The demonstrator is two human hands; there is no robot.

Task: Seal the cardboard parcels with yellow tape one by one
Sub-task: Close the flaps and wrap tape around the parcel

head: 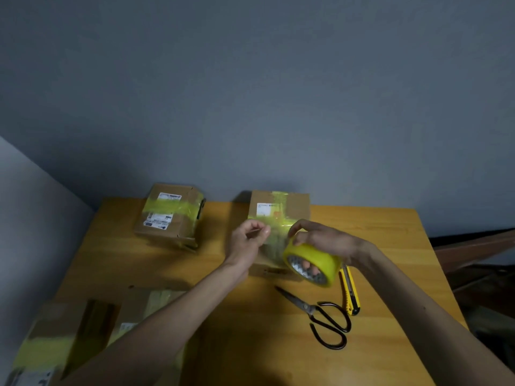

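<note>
Head view: on the worktop, the middle parcel already wears yellow strips; both hands hover just before it. The tape roll hangs at its near right corner, the right hand curling its grip round it, fingers through the core. The left hand, wrist raised, pinches the free tape end over the parcel's near face. Best to draw the strip taut and level before pressing it along the seam, lest it wrinkle.
</note>
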